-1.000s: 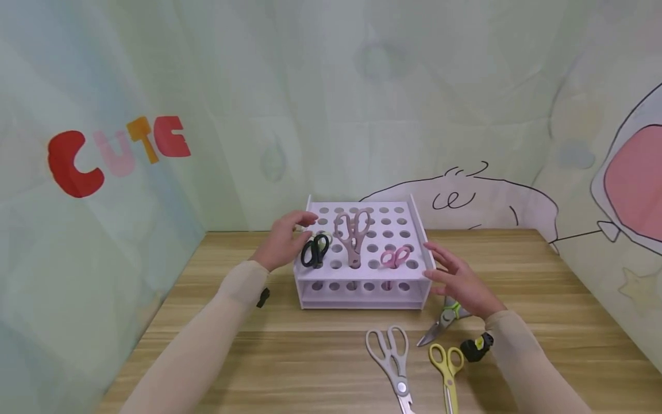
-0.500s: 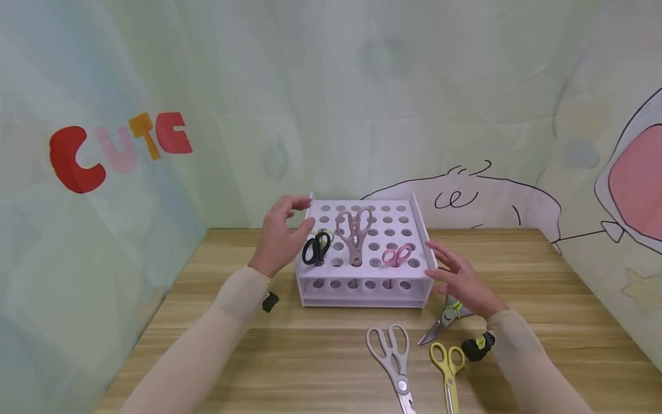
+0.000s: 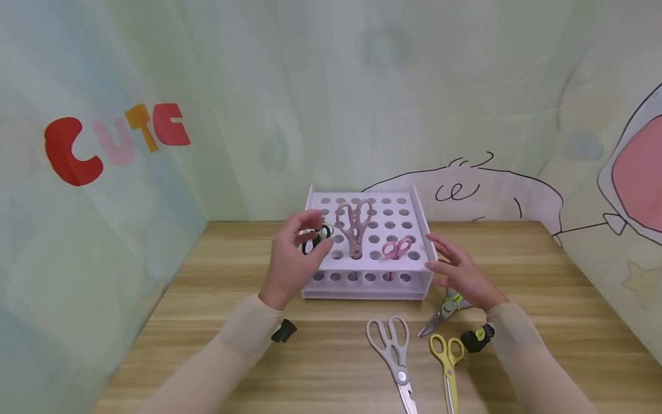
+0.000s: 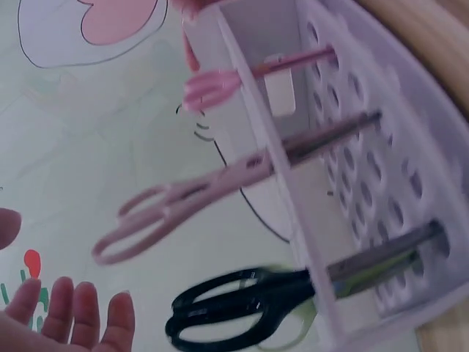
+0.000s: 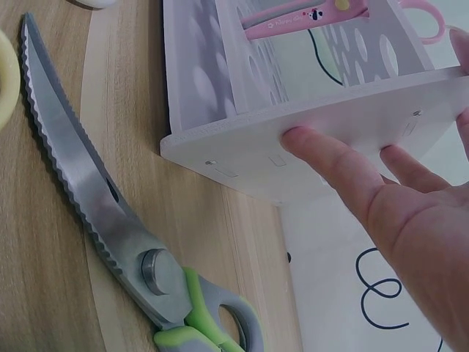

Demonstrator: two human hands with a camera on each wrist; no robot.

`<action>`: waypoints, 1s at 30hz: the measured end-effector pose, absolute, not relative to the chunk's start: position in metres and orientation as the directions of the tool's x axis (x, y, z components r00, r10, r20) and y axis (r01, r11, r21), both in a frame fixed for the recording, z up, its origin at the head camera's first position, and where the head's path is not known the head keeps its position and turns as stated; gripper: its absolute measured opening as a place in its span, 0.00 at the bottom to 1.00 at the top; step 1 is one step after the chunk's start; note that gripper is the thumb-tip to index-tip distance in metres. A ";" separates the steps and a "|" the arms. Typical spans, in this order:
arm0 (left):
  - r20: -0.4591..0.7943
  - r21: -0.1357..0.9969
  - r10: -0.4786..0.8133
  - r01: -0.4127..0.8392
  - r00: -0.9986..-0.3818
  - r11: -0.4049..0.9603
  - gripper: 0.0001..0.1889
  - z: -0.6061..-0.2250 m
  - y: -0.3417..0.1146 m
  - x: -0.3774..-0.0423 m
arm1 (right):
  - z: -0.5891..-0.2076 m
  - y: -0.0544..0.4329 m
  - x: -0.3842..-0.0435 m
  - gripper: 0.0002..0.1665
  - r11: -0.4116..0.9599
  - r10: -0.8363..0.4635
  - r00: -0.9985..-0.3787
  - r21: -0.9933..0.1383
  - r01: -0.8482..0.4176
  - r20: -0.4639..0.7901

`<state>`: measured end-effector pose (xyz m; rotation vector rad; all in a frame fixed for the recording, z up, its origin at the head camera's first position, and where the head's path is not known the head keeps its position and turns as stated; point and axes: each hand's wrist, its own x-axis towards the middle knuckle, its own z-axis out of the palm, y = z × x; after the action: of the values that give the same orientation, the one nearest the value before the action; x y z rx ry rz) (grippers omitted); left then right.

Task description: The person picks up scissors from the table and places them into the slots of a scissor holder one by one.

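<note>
A white rack with rows of round holes stands on the table. Black-handled scissors stand upright in its front left hole, with pale green-handled scissors just behind. My left hand hovers beside these black handles; the left wrist view shows its fingers apart from them and holding nothing. Mauve scissors and small pink scissors also stand in the front row. With extended fingers, my right hand touches the rack's right side panel.
In front of the rack lie grey scissors, yellow scissors and grey-green shears on the wooden table. The shears lie close under my right hand. A printed curtain hangs behind.
My left hand first drew back slightly from the rack's left side, then came forward and right over the black scissors' handles. My right hand stays against the rack. The head view tilted slightly.
</note>
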<state>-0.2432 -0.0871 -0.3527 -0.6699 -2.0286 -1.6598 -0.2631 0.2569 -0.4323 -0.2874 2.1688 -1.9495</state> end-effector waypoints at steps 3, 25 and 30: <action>0.580 0.794 0.094 0.587 -0.809 0.157 0.21 -0.359 -0.081 -0.234 | -0.429 0.257 -0.264 0.42 0.122 -0.278 -0.960 -0.993 -0.012 -0.022; 0.039 0.838 0.197 0.140 -0.980 0.527 0.25 -0.418 -0.044 -0.213 | -0.426 0.258 -0.266 0.43 0.116 -0.275 -0.961 -0.993 0.000 -0.032; -0.029 0.795 0.220 0.111 -0.975 0.596 0.29 -0.432 -0.036 -0.206 | -0.431 0.258 -0.264 0.43 0.102 -0.281 -0.959 -0.995 -0.002 -0.027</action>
<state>-0.2060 -0.0359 -0.4324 -0.3036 -2.9161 -1.4388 -0.2642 0.2577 -0.4307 -0.2839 2.1656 -1.9548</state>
